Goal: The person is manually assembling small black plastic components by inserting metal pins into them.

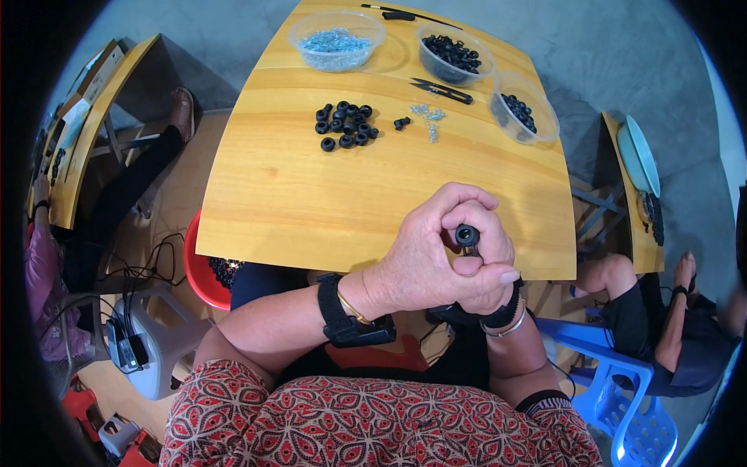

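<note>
Both hands (424, 253) clasped tight around one black fitting (466, 236)! Beyond them on the worktop (311, 210), loose fittings (346, 141) left, snips (457, 95) straight ahead, clear bowls (546, 117) past those.

Head-worn fisheye — downward, close above both hands (424, 253)

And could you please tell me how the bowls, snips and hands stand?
Right hand: curled around black part
Left hand: clasped over right hand
Left bowl: open, holding pale pieces
Middle bowl: open, holding black parts
Right bowl: open, holding dark pieces
Snips: lying flat, blades apart
</note>
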{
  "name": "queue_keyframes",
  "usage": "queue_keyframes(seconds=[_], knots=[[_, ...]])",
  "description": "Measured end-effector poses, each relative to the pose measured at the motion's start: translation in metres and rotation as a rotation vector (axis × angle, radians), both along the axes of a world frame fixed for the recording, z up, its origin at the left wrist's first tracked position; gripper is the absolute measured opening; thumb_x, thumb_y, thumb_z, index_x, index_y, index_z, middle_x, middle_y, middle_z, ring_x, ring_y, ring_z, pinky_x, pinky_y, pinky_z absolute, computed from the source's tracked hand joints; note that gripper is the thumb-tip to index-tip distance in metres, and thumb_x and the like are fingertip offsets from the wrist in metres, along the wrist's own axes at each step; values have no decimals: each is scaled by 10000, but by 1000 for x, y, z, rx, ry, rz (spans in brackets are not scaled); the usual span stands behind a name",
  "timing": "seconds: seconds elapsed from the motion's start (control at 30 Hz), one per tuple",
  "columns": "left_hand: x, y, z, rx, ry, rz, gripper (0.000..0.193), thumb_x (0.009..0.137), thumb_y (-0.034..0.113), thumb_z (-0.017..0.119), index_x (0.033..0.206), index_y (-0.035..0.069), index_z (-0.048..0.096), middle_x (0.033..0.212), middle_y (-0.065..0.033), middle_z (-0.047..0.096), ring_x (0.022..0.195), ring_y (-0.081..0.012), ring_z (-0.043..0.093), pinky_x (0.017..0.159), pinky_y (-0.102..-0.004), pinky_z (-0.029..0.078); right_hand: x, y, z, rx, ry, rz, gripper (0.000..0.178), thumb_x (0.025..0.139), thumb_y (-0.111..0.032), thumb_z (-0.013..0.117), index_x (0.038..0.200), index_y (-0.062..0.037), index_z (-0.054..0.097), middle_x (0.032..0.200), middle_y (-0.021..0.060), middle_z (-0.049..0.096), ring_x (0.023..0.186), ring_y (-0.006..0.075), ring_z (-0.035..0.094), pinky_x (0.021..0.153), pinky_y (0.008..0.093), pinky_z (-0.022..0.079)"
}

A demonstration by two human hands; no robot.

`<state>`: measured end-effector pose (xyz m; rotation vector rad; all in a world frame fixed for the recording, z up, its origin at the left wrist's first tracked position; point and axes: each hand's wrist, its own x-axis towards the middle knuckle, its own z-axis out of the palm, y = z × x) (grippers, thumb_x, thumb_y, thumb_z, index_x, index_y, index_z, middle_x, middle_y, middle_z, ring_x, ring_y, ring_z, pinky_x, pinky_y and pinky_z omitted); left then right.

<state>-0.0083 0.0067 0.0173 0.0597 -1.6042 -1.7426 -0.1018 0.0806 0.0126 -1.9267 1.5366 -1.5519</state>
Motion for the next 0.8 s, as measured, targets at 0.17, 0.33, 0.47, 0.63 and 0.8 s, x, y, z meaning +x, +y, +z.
queue_keyframes(seconds=[0.17, 0.33, 0.47, 0.63, 0.8], knots=[[4, 1, 2, -58, -1, 72, 563, 559, 215, 796, 982, 25, 478, 813, -33, 519, 748, -92, 501, 675, -227, 434, 5, -1, -2, -62, -63, 9, 418, 845, -419, 487, 1002, -33, 459, 827, 115, 516, 696, 262, 522, 610, 339, 423], [9, 17, 10, 85, 34, 21, 519, 545, 155, 778, 943, 27, 469, 745, -31, 524, 713, -132, 497, 665, -253, 427, 11, 7, 22, 29, 0, 56, 382, 838, -392, 510, 970, -35, 492, 811, 99, 540, 668, 248, 548, 567, 322, 440], [16, 18, 21, 34, 97, 10, 514, 527, 116, 768, 933, 27, 465, 738, -52, 529, 718, -212, 495, 676, -304, 413, 13, 10, 28, 16, 53, 36, 372, 835, -384, 515, 961, -35, 498, 810, 96, 544, 665, 244, 553, 560, 318, 443], [14, 18, 26, -97, 146, 87, 465, 537, 99, 744, 909, 38, 472, 738, -70, 510, 691, -246, 499, 631, -303, 412, 14, 16, 37, -13, 150, 12, 356, 830, -371, 523, 947, -35, 509, 809, 92, 551, 661, 238, 561, 548, 312, 448], [13, 21, 22, -59, 180, 120, 322, 547, 62, 712, 795, 50, 506, 710, -56, 489, 658, -228, 500, 599, -294, 406, 18, 17, 36, -50, 238, 11, 340, 826, -357, 531, 932, -35, 519, 808, 87, 559, 656, 232, 570, 537, 305, 453]])
